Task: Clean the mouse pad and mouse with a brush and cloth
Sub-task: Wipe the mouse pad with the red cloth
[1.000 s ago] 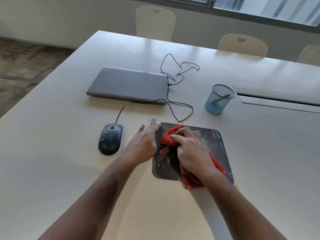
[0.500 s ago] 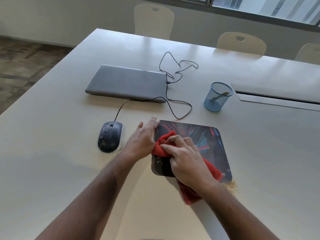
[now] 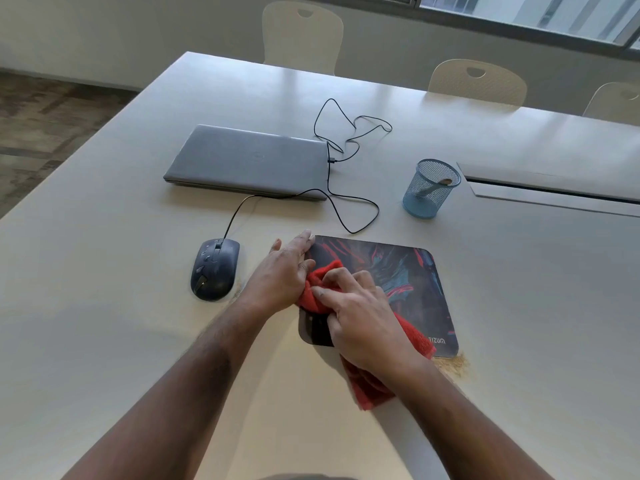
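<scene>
A dark mouse pad (image 3: 405, 271) with a red and blue print lies on the white table (image 3: 104, 306). My right hand (image 3: 363, 320) presses a bunched red cloth (image 3: 320, 282) onto the pad's left part; the cloth's tail hangs off the near edge. My left hand (image 3: 282, 275) lies flat, fingers apart, on the pad's left edge. A dark wired mouse (image 3: 214, 268) sits left of the pad, apart from both hands. A brush handle (image 3: 431, 188) leans inside the blue mesh cup (image 3: 429, 190).
A shut grey laptop (image 3: 249, 162) lies behind the mouse, with a black cable (image 3: 349, 140) looping beside it. Tan crumbs (image 3: 453, 363) lie at the pad's near right corner. A cable hatch (image 3: 554, 188) is at right. Chairs (image 3: 303, 36) stand along the far side.
My right hand has drawn the red cloth toward the pad's near left, uncovering more of the pad's far right print. My left hand has stayed on the pad's left edge.
</scene>
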The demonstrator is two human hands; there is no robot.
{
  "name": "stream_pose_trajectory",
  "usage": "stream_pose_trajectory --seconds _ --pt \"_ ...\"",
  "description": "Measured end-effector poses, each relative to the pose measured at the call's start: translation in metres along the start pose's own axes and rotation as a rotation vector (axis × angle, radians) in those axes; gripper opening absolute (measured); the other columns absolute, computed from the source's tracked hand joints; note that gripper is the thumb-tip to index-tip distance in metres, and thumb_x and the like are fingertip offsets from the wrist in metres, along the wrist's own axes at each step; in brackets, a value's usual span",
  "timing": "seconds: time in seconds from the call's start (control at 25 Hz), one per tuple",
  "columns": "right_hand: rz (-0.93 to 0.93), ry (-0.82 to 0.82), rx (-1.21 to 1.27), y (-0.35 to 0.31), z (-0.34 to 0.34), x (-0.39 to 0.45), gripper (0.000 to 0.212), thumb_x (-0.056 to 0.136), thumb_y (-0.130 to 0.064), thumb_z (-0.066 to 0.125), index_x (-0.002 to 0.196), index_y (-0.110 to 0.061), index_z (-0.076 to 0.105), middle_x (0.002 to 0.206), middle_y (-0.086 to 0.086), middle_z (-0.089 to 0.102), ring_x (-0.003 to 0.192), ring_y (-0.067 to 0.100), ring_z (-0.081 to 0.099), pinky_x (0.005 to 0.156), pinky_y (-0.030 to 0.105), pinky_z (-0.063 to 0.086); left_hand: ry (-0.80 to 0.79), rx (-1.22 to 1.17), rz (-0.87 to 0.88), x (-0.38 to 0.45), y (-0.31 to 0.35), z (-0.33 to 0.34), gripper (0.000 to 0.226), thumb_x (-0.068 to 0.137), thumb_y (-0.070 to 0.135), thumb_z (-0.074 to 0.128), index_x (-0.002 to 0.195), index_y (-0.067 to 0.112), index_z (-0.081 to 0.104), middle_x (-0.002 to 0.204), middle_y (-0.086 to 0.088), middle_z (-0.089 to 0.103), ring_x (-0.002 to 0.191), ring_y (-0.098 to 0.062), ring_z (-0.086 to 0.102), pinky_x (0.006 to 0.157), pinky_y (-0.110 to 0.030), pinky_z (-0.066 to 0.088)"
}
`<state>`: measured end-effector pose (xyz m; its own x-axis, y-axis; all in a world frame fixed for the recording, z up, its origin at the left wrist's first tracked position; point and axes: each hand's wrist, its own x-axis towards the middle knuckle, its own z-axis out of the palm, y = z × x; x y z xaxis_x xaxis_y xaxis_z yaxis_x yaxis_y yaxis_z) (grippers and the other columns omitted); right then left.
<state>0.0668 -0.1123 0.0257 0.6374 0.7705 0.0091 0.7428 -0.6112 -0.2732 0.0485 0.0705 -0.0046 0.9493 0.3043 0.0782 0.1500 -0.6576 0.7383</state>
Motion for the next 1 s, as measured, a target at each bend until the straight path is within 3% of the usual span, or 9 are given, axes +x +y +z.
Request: stream_pose_trajectory --seconds 0.28,0.52,0.68,1.0 --pt "0.135 0.03 0.063 0.02 -0.008 0.008 0.051 0.096 -0.025 0.043 0.14 -0.038 0.064 0.131 -0.015 0.053 0.113 0.02 0.044 0.105 0.044 0.044 0.018 0.049 0.037 -0.001 0.003 -0.001 0.061 0.099 0.02 0.057 0.155 0.015 0.032 0.157 0.003 0.039 0.145 -0.006 0.031 0.124 -0.03 0.003" --pt "0.054 -0.016 0.042 0.002 -0.006 0.002 0.044 0.096 -0.02 0.048 0.131 -0.038 0.066 0.136 -0.014 0.051 0.115 0.021 0.042 0.102 0.043 0.044 0.019 0.049 0.03 -0.002 0.004 0.0 0.06 0.1 0.019 0.056 0.155 0.016 0.032 0.155 0.004 0.042 0.143 -0.006 0.034 0.124 -0.031 0.004" --pt "-0.011 -0.068 0.043 -0.005 -0.008 -0.027 0.052 0.091 -0.027 0.038 0.131 -0.041 0.068 0.136 -0.017 0.053 0.115 0.019 0.042 0.101 0.041 0.043 0.02 0.059 0.025 0.0 0.004 0.0 0.06 0.1 0.018 0.056 0.155 0.016 0.033 0.156 0.004 0.041 0.143 -0.006 0.034 0.124 -0.03 0.004" --pt "0.069 -0.045 0.006 0.006 -0.014 -0.005 0.046 0.099 -0.021 0.048 0.136 -0.041 0.067 0.141 -0.016 0.052 0.118 0.021 0.044 0.106 0.04 0.041 0.018 0.075 0.035 -0.001 0.004 0.0 0.06 0.1 0.019 0.055 0.155 0.015 0.033 0.155 0.0 0.042 0.143 -0.011 0.036 0.124 -0.029 0.002"
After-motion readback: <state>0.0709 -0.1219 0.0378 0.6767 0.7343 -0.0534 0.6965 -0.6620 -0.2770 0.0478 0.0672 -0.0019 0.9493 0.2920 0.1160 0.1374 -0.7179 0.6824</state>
